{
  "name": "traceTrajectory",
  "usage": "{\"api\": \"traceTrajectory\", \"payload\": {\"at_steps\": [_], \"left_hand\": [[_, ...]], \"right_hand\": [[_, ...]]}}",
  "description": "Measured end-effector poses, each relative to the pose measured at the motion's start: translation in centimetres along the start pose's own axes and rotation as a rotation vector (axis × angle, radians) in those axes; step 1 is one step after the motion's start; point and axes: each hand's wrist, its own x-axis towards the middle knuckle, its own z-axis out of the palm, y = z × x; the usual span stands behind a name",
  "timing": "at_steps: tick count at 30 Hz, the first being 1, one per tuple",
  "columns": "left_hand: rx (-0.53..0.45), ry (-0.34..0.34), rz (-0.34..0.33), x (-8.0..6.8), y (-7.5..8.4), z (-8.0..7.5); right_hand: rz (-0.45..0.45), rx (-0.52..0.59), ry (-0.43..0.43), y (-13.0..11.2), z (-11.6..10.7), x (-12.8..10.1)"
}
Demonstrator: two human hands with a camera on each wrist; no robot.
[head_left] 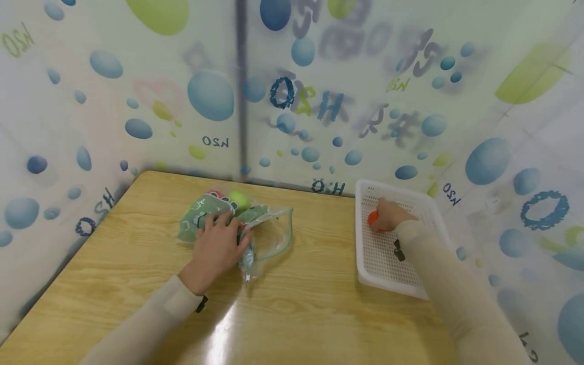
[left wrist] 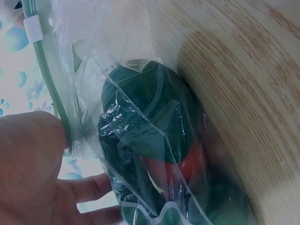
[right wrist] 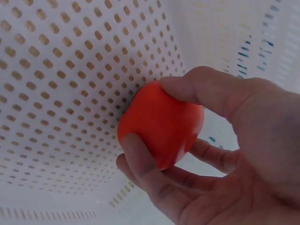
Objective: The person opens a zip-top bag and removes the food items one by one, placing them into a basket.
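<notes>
My left hand (head_left: 216,249) lies on a clear zip bag (head_left: 278,238) with green edging, fingers spread over it. In the left wrist view the thumb is at the zip strip, and two fingers reach to the bag's side. Through the plastic show a dark green rounded thing (left wrist: 140,103) and a red one (left wrist: 180,166). A light green round thing (head_left: 239,199) shows at the bag's far side. Inside the white basket, my right hand (head_left: 391,215) grips a smooth, round orange-red fruit (right wrist: 161,124), like a tomato or persimmon, between thumb and fingers, close over the perforated floor.
The white perforated basket (head_left: 360,243) stands at the right of the wooden table (head_left: 310,309), near the back wall. Patterned walls (head_left: 292,152) close in the table at the back and sides. The bag lies left of the middle.
</notes>
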Motion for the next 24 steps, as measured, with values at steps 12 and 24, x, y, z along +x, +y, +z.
{"api": "traceTrajectory", "payload": {"at_steps": [12, 24], "left_hand": [[0.019, -0.009, -0.014, 0.1, 0.3, 0.2], [0.01, -0.009, -0.016, 0.1, 0.3, 0.4]], "right_hand": [[-0.027, 0.027, 0.042, -0.3, 0.7, -0.3], [-0.115, 0.013, 0.241, -3.9, -0.5, -4.5]]}}
